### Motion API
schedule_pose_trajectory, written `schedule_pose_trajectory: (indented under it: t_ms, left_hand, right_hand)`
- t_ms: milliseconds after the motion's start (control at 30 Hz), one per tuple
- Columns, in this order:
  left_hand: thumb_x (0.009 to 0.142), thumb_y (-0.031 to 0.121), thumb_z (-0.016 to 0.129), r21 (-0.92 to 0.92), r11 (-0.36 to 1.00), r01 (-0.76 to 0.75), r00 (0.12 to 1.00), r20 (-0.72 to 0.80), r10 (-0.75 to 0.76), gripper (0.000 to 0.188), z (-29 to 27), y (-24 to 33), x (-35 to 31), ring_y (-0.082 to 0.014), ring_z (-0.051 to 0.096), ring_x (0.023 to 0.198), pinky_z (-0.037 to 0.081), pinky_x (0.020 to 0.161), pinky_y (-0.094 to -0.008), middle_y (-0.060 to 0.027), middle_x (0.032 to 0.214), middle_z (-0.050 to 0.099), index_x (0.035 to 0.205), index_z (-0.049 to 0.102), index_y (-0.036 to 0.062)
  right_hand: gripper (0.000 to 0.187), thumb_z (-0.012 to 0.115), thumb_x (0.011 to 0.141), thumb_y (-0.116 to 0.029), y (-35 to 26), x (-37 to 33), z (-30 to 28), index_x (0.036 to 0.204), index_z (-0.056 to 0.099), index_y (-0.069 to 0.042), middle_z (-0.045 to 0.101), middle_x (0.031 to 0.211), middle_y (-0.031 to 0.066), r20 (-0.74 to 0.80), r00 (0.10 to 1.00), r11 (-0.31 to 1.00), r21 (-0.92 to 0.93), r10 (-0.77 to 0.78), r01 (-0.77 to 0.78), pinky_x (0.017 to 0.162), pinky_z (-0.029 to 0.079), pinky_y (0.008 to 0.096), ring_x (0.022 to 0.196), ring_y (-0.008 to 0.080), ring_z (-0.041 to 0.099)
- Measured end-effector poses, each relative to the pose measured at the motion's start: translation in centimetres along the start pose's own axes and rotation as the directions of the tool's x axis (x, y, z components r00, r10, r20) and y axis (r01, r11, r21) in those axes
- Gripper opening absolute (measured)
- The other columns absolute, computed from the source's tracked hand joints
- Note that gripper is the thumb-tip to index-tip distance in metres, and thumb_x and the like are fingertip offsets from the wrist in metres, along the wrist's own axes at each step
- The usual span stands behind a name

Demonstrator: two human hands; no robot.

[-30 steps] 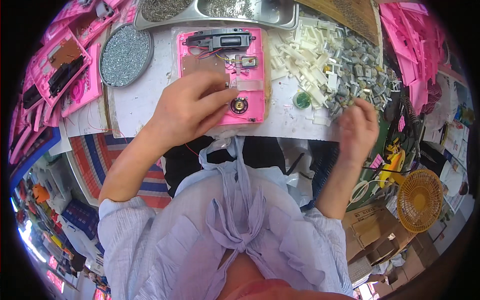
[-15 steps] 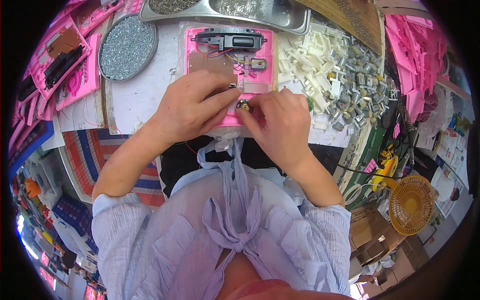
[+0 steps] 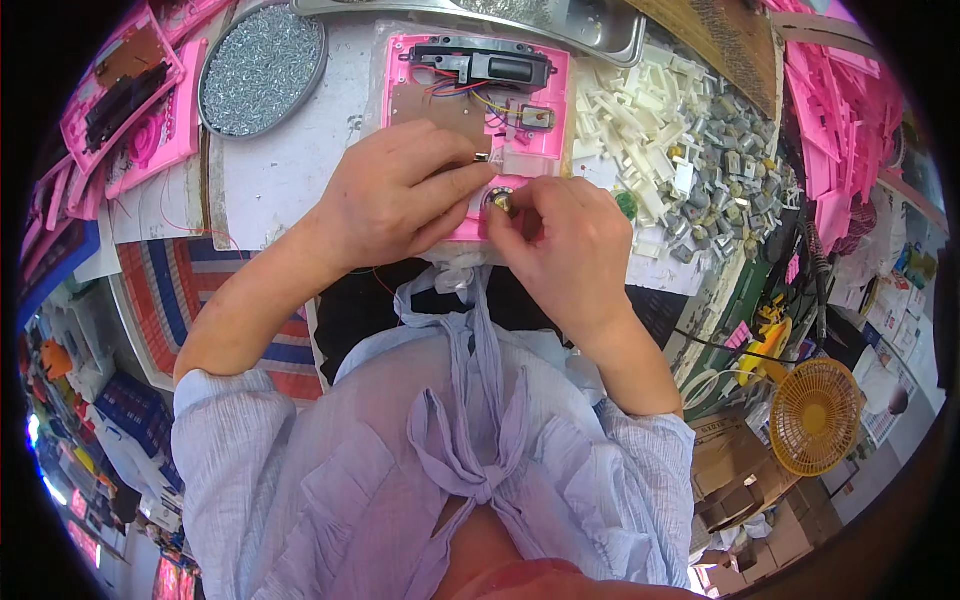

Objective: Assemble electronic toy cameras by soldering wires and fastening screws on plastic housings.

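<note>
A pink plastic housing (image 3: 566,90) lies in front of me, holding a long black plastic part (image 3: 480,62), a brown board (image 3: 425,106), thin coloured wires and a small metal motor (image 3: 537,118). My left hand (image 3: 395,195) rests over its lower left, fingers curled together; what they hold, if anything, is hidden. A tiny dark metal piece (image 3: 481,157) shows by the index fingertip. With thumb and index finger, my right hand (image 3: 570,250) pinches a small round brass-coloured part (image 3: 500,202) at the housing's lower end.
A round tray (image 3: 325,62) of small screws sits at the left, a metal tray (image 3: 625,38) at the back. White plastic pieces (image 3: 640,125) and grey metal motors (image 3: 735,165) are heaped right of the housing. Pink shells (image 3: 830,120) pile farther right, above a yellow fan (image 3: 815,415).
The view has shifted slightly, so the housing and table sit higher and farther right. Both hands stay at the housing's lower end, the right one still pinching the round part.
</note>
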State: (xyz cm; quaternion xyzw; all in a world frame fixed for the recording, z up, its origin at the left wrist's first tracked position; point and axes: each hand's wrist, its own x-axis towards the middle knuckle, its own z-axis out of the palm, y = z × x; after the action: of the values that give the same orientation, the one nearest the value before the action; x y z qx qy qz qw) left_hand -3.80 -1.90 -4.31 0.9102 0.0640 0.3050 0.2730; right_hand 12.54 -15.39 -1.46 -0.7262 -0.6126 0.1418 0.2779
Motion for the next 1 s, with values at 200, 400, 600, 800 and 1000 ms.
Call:
schedule_pose_trajectory:
  t_ms: [200,400,600,800,1000]
  left_hand:
    - [0.070,-0.001,0.078,-0.011,1.000,0.008,1.000,-0.009,-0.008,0.037,0.1,-0.1,-0.2,-0.0271,0.063,0.076,0.050,0.062,-0.0357,-0.0108,0.097,0.066,0.106,0.073,0.0021]
    - [0.071,0.001,0.077,0.001,1.000,-0.002,0.999,0.034,0.002,0.035,-0.1,-0.1,-0.1,-0.0276,0.062,0.077,0.051,0.064,-0.0365,-0.0103,0.097,0.065,0.105,0.073,0.0031]
    - [0.070,0.001,0.077,0.045,0.998,0.042,0.997,0.057,-0.044,0.033,-0.1,0.2,-0.2,-0.0272,0.063,0.078,0.050,0.064,-0.0367,-0.0096,0.097,0.065,0.102,0.072,0.0041]
    - [0.069,0.003,0.078,0.110,0.994,0.011,1.000,-0.021,-0.008,0.034,-0.9,-0.2,1.8,-0.0257,0.063,0.083,0.048,0.072,-0.0372,-0.0065,0.099,0.065,0.102,0.073,0.0069]
    - [0.072,0.010,0.076,0.255,0.966,0.041,0.999,-0.041,-0.032,0.030,0.4,-0.9,4.1,-0.0235,0.061,0.095,0.041,0.090,-0.0409,-0.0033,0.101,0.063,0.102,0.073,0.0099]
  right_hand:
    - [0.018,0.077,0.077,-0.015,0.2,0.1,-0.2,0.073,0.062,-0.007,0.061,0.068,0.0102,0.058,0.998,1.000,0.004,0.024,-0.025,0.060,0.048,0.0433,0.065,0.0305,0.062]
    - [0.016,0.077,0.078,-0.015,0.4,0.3,-0.5,0.074,0.064,-0.007,0.062,0.068,0.0091,0.073,0.997,1.000,-0.007,-0.010,0.010,0.060,0.050,0.0418,0.066,0.0298,0.062]
    - [0.014,0.082,0.080,-0.014,2.3,2.1,-2.4,0.085,0.073,-0.004,0.066,0.070,0.0054,-0.031,1.000,0.999,0.052,-0.001,0.003,0.057,0.048,0.0308,0.061,0.0158,0.063]
    - [0.024,0.078,0.080,-0.030,3.2,5.4,-1.8,0.077,0.069,-0.007,0.067,0.069,0.0080,-0.083,0.994,0.993,-0.085,0.069,-0.076,0.061,0.052,0.0418,0.068,0.0292,0.067]
    - [0.026,0.076,0.079,-0.030,2.5,6.0,-1.9,0.075,0.068,-0.006,0.066,0.066,0.0116,0.005,0.997,0.967,-0.244,0.080,-0.076,0.061,0.054,0.0454,0.065,0.0334,0.068]
